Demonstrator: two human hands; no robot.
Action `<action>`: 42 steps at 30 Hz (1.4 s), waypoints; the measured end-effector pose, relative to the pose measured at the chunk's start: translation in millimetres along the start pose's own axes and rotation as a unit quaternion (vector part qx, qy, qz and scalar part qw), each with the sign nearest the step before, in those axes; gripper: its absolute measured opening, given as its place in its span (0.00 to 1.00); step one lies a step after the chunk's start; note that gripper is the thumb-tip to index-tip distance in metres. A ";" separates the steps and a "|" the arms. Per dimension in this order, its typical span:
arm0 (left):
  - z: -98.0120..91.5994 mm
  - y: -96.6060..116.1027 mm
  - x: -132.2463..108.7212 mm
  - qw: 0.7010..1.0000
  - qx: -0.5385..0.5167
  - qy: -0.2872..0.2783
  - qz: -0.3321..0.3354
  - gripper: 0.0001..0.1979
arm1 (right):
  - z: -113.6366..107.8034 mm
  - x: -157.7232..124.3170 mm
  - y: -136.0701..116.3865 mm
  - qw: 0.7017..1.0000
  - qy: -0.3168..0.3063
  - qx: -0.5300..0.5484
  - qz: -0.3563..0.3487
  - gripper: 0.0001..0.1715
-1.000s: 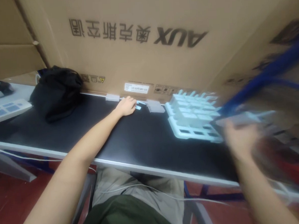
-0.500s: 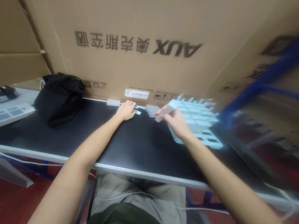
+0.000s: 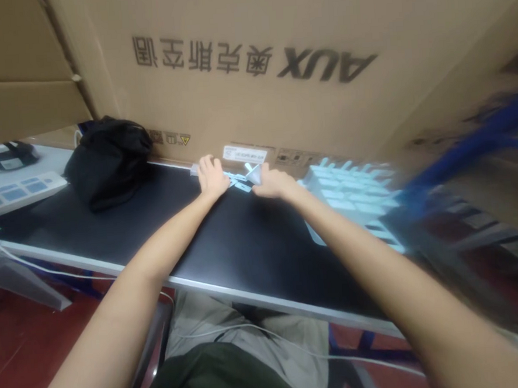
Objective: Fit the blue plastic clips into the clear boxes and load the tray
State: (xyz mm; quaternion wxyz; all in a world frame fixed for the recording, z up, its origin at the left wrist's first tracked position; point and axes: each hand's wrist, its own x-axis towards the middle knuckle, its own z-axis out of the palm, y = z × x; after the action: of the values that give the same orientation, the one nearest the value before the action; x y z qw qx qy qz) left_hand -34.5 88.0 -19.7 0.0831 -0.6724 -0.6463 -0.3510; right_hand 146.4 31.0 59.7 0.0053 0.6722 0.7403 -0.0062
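Near the back edge of the black table, my left hand [image 3: 212, 176] reaches over a small white box [image 3: 194, 170], most of which it hides. Its fingers are bent, and what lies under them is hidden. Several flat pale-blue pieces [image 3: 243, 187] lie on the table between my two hands. My right hand [image 3: 273, 181] is closed on a translucent piece [image 3: 254, 174] just above them. To the right stands a light-blue slotted rack [image 3: 351, 197], partly behind my right forearm.
A large cardboard box [image 3: 254, 112] rises behind the black table [image 3: 245, 247]. A black bag [image 3: 110, 162] sits at the left, beside a white panel with blue squares [image 3: 22, 194]. Blue metal bars [image 3: 479, 133] stand at the right, blurred.
My right hand has moved left, away from the rack and over the pale-blue pieces. My left hand has shifted slightly left, onto the small white box. The view has shifted a little.
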 end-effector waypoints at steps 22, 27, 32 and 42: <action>9.9 -0.6 -1.6 0.997 0.004 -0.051 0.050 0.20 | -21.9 2.3 -5.1 0.993 -0.031 -0.113 -0.003 0.46; 5.3 0.9 -0.5 0.997 0.009 -0.055 0.059 0.15 | -26.5 -1.5 -2.3 0.993 -0.030 -0.117 -0.001 0.48; -0.4 3.0 2.1 0.983 -0.026 -0.087 0.158 0.09 | -25.5 -3.3 -3.6 0.993 -0.019 -0.112 -0.022 0.48; 2.2 1.4 1.1 0.949 -0.060 -0.141 0.276 0.08 | -10.4 -7.8 -9.8 0.984 -0.051 -0.149 -0.088 0.42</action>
State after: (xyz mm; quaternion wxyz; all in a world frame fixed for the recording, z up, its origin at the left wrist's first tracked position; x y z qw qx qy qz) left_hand -32.5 89.9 -20.2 0.0441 -0.8711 -0.4183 -0.2536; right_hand 137.4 22.4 70.3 0.1423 0.5948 0.7881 0.0697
